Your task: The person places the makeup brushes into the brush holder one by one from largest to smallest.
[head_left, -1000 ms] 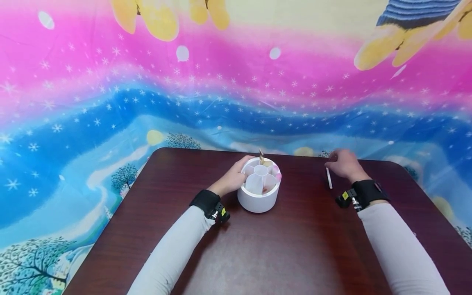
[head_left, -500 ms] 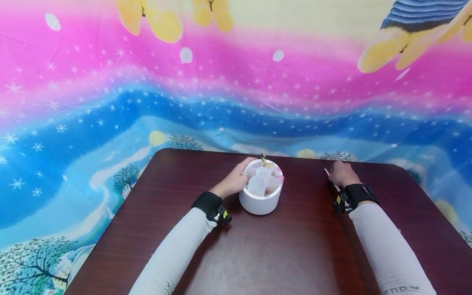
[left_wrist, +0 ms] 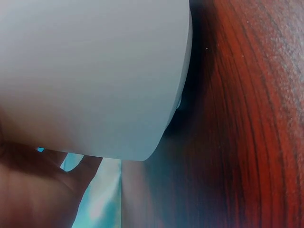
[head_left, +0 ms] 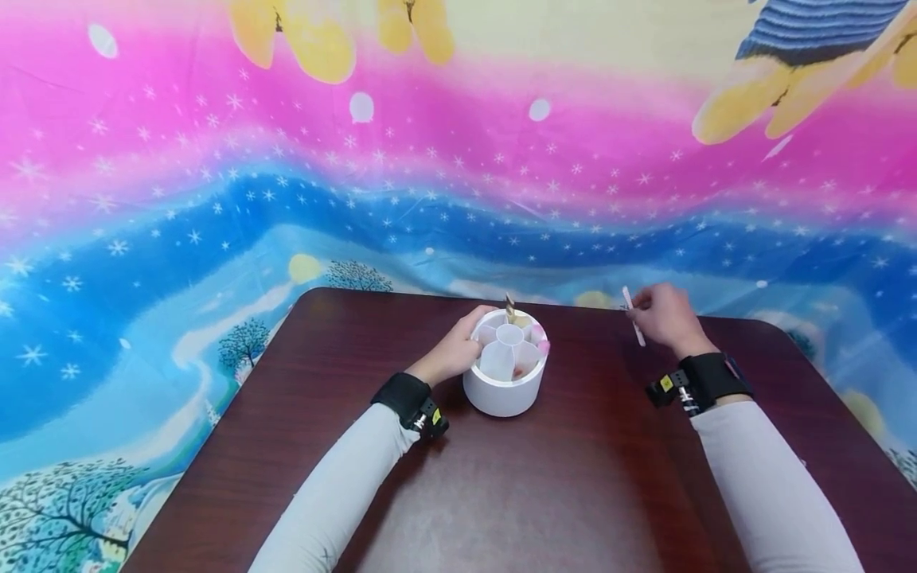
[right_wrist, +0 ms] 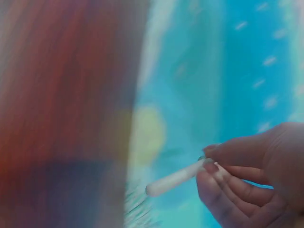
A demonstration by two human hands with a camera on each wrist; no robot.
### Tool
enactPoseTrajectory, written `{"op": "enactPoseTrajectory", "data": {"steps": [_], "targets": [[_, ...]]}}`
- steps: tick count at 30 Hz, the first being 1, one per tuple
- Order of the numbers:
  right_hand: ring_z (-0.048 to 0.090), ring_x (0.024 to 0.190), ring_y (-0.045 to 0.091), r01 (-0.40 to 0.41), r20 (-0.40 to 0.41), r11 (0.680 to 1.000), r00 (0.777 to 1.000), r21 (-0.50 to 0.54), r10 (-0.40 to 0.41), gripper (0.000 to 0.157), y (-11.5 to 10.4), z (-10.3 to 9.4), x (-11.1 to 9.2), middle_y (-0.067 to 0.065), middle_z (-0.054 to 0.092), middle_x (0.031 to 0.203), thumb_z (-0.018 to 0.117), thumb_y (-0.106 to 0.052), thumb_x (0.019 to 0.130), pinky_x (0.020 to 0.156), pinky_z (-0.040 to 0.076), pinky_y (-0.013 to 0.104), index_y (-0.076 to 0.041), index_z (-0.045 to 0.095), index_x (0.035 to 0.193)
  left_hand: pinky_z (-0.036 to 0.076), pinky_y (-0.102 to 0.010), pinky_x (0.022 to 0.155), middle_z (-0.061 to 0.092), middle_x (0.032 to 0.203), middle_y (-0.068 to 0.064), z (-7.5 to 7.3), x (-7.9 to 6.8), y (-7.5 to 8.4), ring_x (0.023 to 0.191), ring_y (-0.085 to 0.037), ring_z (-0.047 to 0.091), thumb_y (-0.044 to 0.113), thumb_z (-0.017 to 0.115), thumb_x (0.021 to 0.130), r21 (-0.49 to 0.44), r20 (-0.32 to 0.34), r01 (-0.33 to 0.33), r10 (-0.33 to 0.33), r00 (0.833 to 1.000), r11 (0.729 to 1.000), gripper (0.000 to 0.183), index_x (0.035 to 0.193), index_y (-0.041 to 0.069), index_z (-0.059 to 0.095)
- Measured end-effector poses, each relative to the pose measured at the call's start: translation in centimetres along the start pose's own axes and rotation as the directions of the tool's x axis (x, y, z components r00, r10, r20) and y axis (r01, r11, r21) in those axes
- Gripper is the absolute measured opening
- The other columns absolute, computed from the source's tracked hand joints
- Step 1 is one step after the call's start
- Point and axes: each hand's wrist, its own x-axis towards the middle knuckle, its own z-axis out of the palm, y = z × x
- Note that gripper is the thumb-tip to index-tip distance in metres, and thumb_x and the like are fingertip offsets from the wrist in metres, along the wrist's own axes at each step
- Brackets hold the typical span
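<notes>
A round white desk organizer with several divided compartments stands upright on the table. My left hand grips its left side near the rim, and the organizer's smooth wall fills much of the left wrist view. Inside it are a brown-gold pointed item at the back and something pink at the right edge. To the right, my right hand pinches a slim pale stick between thumb and fingertips, tilted above the table. In the right wrist view the stick has a rounded end; its exact kind is unclear.
A dark reddish-brown table with rounded far corners lies under both arms. Right behind its far edge hangs a colourful printed cloth. Each wrist wears a black band with a small camera.
My right hand first closes down over the pale stick low at the table, then lifts it, turning its far end upward. My left hand and the organizer stay nearly in place.
</notes>
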Motion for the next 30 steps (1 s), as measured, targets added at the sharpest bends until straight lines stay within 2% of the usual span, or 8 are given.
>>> {"op": "enactPoseTrajectory", "data": {"steps": [2, 6, 11, 16, 21, 27, 30], "targets": [[0.068, 0.085, 0.037, 0.029, -0.051, 0.999, 0.998, 0.044, -0.027, 0.023, -1.9, -0.8, -0.2, 0.027, 0.071, 0.099, 0.065, -0.008, 0.096, 0.074, 0.053, 0.047, 0.010, 0.070, 0.110, 0.040, -0.048, 0.109, 0.058, 0.138, -0.010, 0.0, 0.1, 0.0, 0.128, -0.025, 0.053, -0.019, 0.042, 0.081, 0.000, -0.006, -0.004, 0.004, 1.000, 1.000, 0.069, 0.144, 0.008, 0.050], [0.069, 0.088, 0.033, 0.094, -0.140, 0.991, 0.987, 0.091, -0.080, 0.022, -5.5, -2.0, -1.0, 0.021, 0.073, 0.098, 0.069, -0.014, 0.096, 0.070, 0.053, 0.036, 0.003, 0.071, 0.110, 0.039, -0.048, 0.110, 0.057, 0.140, -0.009, -0.1, 0.1, 0.1, 0.129, -0.024, 0.052, -0.019, 0.043, 0.081, -0.003, -0.010, -0.003, 0.003, 1.000, 1.000, 0.068, 0.144, 0.008, 0.050], [0.072, 0.085, 0.026, 0.153, -0.176, 0.969, 0.977, 0.193, -0.120, 0.023, -9.7, -2.6, -2.4, 0.015, 0.075, 0.098, 0.072, -0.021, 0.096, 0.064, 0.052, 0.027, -0.003, 0.073, 0.110, 0.038, -0.048, 0.112, 0.057, 0.140, -0.010, 0.0, 0.0, 0.1, 0.130, -0.024, 0.051, -0.019, 0.043, 0.081, -0.001, -0.018, 0.005, -0.005, 1.000, 1.000, 0.068, 0.144, 0.007, 0.050], [0.074, 0.080, 0.020, 0.230, -0.187, 0.919, 0.966, 0.321, -0.177, 0.020, -12.9, -2.3, -4.0, 0.012, 0.076, 0.098, 0.074, -0.018, 0.094, 0.067, 0.055, 0.025, -0.005, 0.075, 0.109, 0.039, -0.049, 0.111, 0.057, 0.140, -0.011, 0.1, -0.2, 0.2, 0.130, -0.026, 0.052, -0.018, 0.041, 0.081, -0.002, -0.014, 0.008, -0.008, 1.000, 1.000, 0.069, 0.144, 0.006, 0.049], [0.073, 0.077, 0.022, 0.302, -0.173, 0.881, 0.952, 0.365, -0.255, 0.013, -14.9, -1.8, -5.3, 0.008, 0.074, 0.093, 0.075, -0.015, 0.093, 0.067, 0.055, 0.027, -0.007, 0.075, 0.103, 0.040, -0.049, 0.110, 0.057, 0.140, -0.011, 0.0, -0.1, 0.3, 0.130, -0.026, 0.052, -0.019, 0.041, 0.081, -0.003, -0.011, 0.009, -0.009, 1.000, 1.000, 0.069, 0.144, 0.007, 0.049], [0.072, 0.078, 0.018, 0.342, -0.113, 0.830, 0.938, 0.441, -0.327, 0.008, -15.7, -0.6, -6.0, 0.008, 0.073, 0.091, 0.074, -0.012, 0.094, 0.071, 0.058, 0.029, -0.006, 0.075, 0.100, 0.040, -0.049, 0.110, 0.057, 0.140, -0.011, 0.0, -0.1, 0.4, 0.129, -0.026, 0.052, -0.018, 0.041, 0.081, 0.002, -0.016, -0.006, 0.006, 1.000, 1.000, 0.069, 0.144, 0.007, 0.050], [0.073, 0.079, 0.021, 0.350, -0.082, 0.812, 0.931, 0.467, -0.355, 0.006, -16.0, 0.2, -6.3, 0.005, 0.073, 0.089, 0.074, -0.012, 0.094, 0.071, 0.058, 0.030, -0.009, 0.075, 0.099, 0.041, -0.049, 0.109, 0.058, 0.139, -0.011, 0.0, -0.2, 0.3, 0.128, -0.026, 0.053, -0.017, 0.041, 0.081, 0.004, -0.009, -0.004, 0.004, 1.000, 1.000, 0.069, 0.145, 0.008, 0.049]]}}
